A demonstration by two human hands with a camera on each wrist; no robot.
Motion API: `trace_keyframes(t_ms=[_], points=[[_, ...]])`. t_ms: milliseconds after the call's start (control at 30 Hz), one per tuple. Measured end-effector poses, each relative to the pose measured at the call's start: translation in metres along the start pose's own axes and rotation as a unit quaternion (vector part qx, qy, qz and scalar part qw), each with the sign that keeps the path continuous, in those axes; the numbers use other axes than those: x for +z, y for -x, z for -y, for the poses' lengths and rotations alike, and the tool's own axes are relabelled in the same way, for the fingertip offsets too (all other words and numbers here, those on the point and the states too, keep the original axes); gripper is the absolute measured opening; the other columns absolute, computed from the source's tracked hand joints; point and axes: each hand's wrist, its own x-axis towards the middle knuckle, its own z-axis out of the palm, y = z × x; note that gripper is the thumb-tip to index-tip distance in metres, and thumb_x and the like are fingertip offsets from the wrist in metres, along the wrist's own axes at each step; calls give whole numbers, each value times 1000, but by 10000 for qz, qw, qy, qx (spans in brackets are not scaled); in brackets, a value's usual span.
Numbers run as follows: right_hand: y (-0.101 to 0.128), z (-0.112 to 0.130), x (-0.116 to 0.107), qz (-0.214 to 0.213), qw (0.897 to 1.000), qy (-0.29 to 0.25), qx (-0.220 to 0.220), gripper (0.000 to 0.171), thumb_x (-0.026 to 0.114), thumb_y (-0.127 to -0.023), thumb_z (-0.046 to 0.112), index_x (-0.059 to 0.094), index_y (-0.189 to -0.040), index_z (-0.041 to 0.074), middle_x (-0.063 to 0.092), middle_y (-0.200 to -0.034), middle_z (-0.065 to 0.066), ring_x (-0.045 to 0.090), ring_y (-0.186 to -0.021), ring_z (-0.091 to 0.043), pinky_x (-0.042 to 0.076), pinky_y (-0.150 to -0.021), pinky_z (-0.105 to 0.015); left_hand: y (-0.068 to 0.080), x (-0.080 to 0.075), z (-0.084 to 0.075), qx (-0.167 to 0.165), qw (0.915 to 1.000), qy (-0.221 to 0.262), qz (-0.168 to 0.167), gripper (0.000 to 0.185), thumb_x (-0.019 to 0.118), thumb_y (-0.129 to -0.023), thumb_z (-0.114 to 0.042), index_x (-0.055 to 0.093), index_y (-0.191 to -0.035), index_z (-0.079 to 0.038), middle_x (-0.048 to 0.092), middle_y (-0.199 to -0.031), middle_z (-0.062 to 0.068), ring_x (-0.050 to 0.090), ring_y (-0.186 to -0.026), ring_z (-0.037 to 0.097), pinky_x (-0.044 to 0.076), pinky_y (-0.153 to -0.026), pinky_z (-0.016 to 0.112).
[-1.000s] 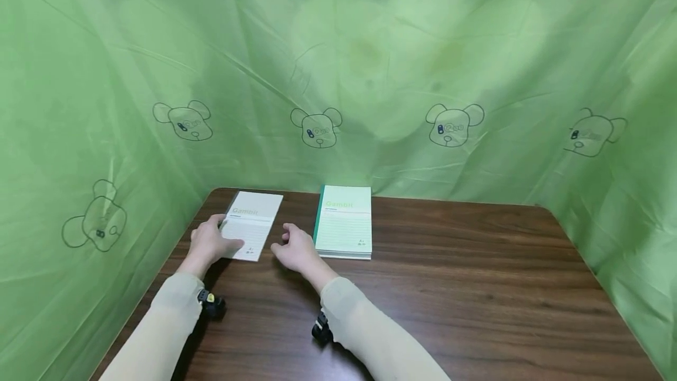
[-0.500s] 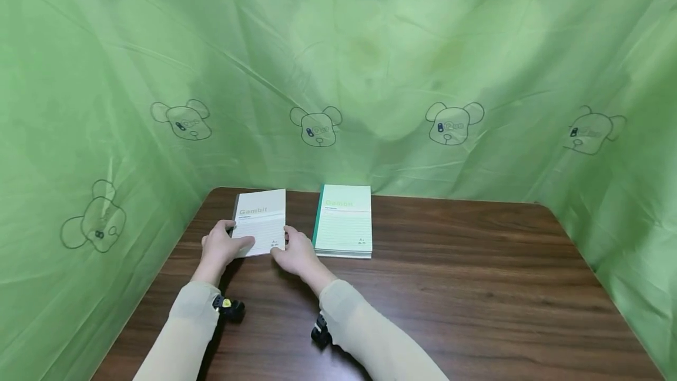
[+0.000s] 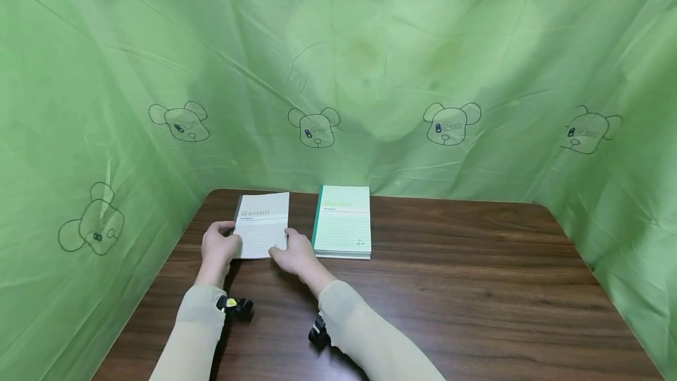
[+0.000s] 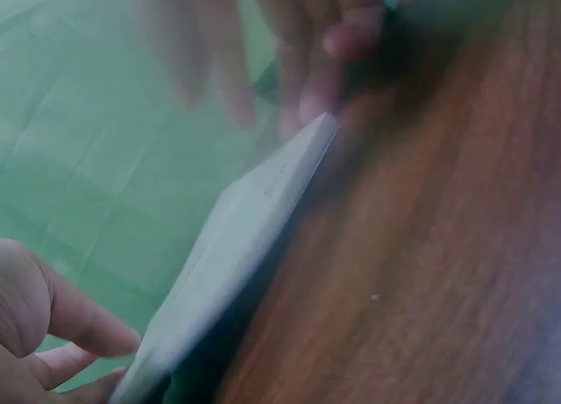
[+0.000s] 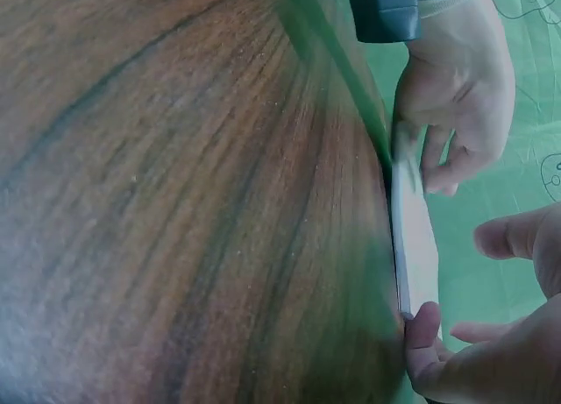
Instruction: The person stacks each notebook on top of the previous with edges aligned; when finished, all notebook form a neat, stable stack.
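Note:
A pale notebook [image 3: 262, 226] with a dark spine and the word "Gambit" lies flat at the back left of the table. My left hand [image 3: 217, 251] is at its left edge, thumb and fingertips touching the side. At its right edge is my right hand [image 3: 294, 254], with fingertips against the lower corner. The right wrist view has the notebook [image 5: 415, 233] edge-on between my left hand [image 5: 460, 93] and my right hand [image 5: 500, 334]. In the left wrist view, fingertips meet both ends of the notebook [image 4: 245, 233].
A stack of green-spined notebooks [image 3: 342, 222] stands just right of my right hand. The dark wooden table [image 3: 455, 287] stretches to the right and front. A green curtain [image 3: 391, 63] with bear-face outlines hangs close behind the table and at its sides.
The pale notebook has shifted right and straightened, now level with the stack. My left hand has moved right with it, its thumb drawing back from the cover to the edge; my right fingertips have met the notebook.

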Motion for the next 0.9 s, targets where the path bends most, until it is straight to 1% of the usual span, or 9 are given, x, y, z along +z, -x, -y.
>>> trace_keyframes(t_ms=[133, 233, 300, 367, 533, 633, 733, 800, 900], points=[[0, -2, 0, -9, 9998, -200, 91, 64, 74, -97, 18, 54, -153, -7, 72, -125, -18, 67, -118, -27, 57, -101, -42, -4, -7, 0, -200, 9982, 551, 96, 57, 58, -91, 10, 53, -148, 10, 57, -145, 33, 53, -126, 38, 47, -87, 27], [0, -4, 0, -42, 9989, -417, 203, 61, 73, -97, 14, 56, -152, -6, 73, -124, -18, 68, -122, -30, 56, -104, -44, -6, -12, 1, -468, 9918, 1158, 261, 58, 60, -96, 12, 47, -152, 13, 55, -147, 38, 64, -111, 26, 53, -75, 18], [0, -6, 1, -63, 9977, -593, 308, 60, 74, -99, 16, 56, -152, -5, 74, -124, -16, 67, -123, -30, 55, -106, -44, -7, -14, 2, -612, 9870, 1427, 403, 59, 59, -97, 13, 44, -155, 13, 54, -149, 39, 66, -102, 19, 54, -71, 16], [-1, -7, 1, -85, 9960, -809, 358, 59, 75, -101, 18, 56, -152, -4, 75, -122, -15, 68, -121, -29, 56, -105, -44, -6, -14, 3, -674, 9853, 1489, 497, 62, 58, -97, 13, 42, -157, 14, 53, -151, 40, 65, -97, 14, 55, -71, 16], [-5, -9, 0, -28, 9941, -1019, 363, 58, 76, -103, 17, 56, -154, -1, 71, -107, -5, 66, -100, -19, 57, -93, -40, -3, -9, 3, -683, 9874, 1308, 568, 61, 58, -99, 10, 43, -158, 13, 53, -154, 38, 61, -118, 27, 52, -73, 14], [-7, -11, -1, -15, 9947, -971, 341, 57, 75, -103, 13, 56, -155, 0, 68, -101, -3, 62, -92, -16, 57, -86, -36, -3, -5, 3, -689, 9863, 1382, 577, 58, 58, -99, 9, 46, -156, 14, 53, -154, 36, 59, -123, 30, 51, -72, 13], [-7, -11, -3, -28, 9941, -1027, 348, 56, 75, -103, 11, 56, -155, 0, 67, -98, -2, 61, -86, -14, 55, -78, -30, -5, -3, 3, -709, 9839, 1534, 588, 56, 58, -100, 9, 47, -155, 14, 52, -155, 34, 59, -119, 27, 52, -73, 14], [-7, -11, -4, -23, 9923, -1196, 330, 55, 75, -103, 9, 56, -154, -1, 66, -96, -2, 65, -84, -15, 53, -73, -27, -6, -2, 3, -765, 9815, 1650, 599, 55, 57, -102, 7, 48, -156, 13, 51, -154, 31, 60, -115, 23, 53, -74, 15], [-6, -7, -8, 33, 9850, -1705, 262, 54, 72, -103, 3, 54, -153, -5, 66, -93, -5, 75, -83, -26, 57, -71, -28, -7, -1, 1, -808, 9769, 1886, 592, 55, 57, -102, 7, 47, -156, 13, 50, -151, 28, 61, -104, 16, 55, -75, 16]])
